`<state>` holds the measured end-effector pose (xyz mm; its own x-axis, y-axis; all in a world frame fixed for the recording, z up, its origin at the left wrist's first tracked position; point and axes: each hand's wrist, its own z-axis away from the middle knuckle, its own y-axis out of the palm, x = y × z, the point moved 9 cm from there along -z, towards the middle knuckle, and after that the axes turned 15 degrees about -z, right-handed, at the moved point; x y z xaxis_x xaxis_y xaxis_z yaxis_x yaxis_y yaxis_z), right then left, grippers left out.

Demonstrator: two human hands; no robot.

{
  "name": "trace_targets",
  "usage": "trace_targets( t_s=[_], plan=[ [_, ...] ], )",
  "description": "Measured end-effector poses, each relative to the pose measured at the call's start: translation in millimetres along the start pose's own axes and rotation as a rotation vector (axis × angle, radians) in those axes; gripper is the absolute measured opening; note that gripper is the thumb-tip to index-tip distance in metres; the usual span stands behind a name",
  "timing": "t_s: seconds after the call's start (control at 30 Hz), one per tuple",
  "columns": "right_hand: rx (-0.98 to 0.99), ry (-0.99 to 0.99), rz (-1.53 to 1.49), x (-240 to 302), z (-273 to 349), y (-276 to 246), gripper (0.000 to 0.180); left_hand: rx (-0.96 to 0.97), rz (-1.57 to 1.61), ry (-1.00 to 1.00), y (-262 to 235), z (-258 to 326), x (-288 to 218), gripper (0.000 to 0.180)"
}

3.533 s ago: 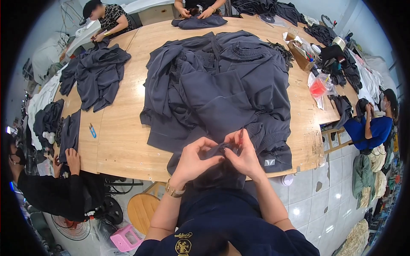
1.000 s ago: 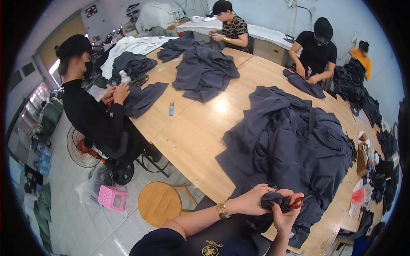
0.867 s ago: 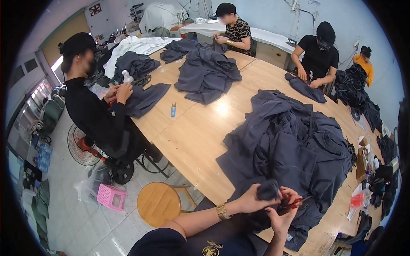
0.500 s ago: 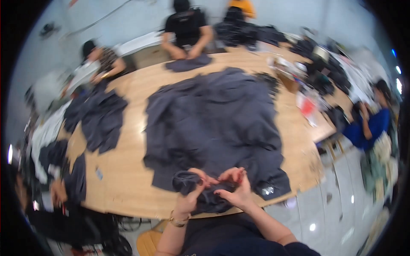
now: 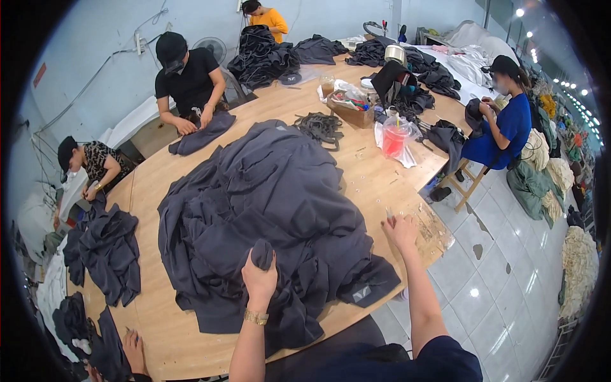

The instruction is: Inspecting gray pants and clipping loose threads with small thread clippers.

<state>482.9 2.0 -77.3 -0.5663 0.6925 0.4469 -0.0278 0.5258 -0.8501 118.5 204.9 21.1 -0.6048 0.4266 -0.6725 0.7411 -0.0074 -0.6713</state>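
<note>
A large heap of dark grey fabric (image 5: 267,184) lies on the wooden table before me. My left hand (image 5: 259,279), with a gold watch at the wrist, is closed around a bunched end of dark grey garment (image 5: 262,254), which stands up above the fist at the heap's near side. To the right of the heap, my right hand (image 5: 401,230) is low over the table with its fingers pinched on a small thin tool (image 5: 389,215); its exact kind is too small to make out. A dark flap with a light mark (image 5: 361,293) lies between my arms.
Co-workers handle dark cloth at the far left, the far side and the right. On the table (image 5: 149,210) are a dark pile of straps (image 5: 318,127), a cardboard box (image 5: 351,113) and a red drink cup (image 5: 396,137). Another person's hand (image 5: 133,350) rests at the near left edge.
My view has turned right. My right hand has left the garment and moved out to the table's right side, where it holds a small tool. My left hand still grips the garment.
</note>
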Motion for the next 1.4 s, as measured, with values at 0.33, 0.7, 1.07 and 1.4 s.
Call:
trace_targets(
  t_s=[0.33, 0.7, 1.07, 1.4],
  plan=[
    [0.018, -0.311, -0.366, 92.3, -126.0, 71.6, 0.018, -0.107, -0.314, 0.108, 23.2, 20.7, 23.7, 0.024],
    [0.224, -0.119, -0.194, 137.0, -231.6, 178.4, 0.056, -0.085, -0.414, 0.300, 26.1, 28.3, 9.9, 0.026],
    [-0.198, -0.326, -0.531, 127.9, -215.6, 110.2, 0.010, -0.029, -0.429, 0.276, 29.9, 26.9, 12.6, 0.034],
    [0.090, -0.558, -1.205, 250.1, -162.2, -27.3, 0.012, -0.018, -0.357, 0.139, 15.1, 26.2, 11.6, 0.028]
  ],
)
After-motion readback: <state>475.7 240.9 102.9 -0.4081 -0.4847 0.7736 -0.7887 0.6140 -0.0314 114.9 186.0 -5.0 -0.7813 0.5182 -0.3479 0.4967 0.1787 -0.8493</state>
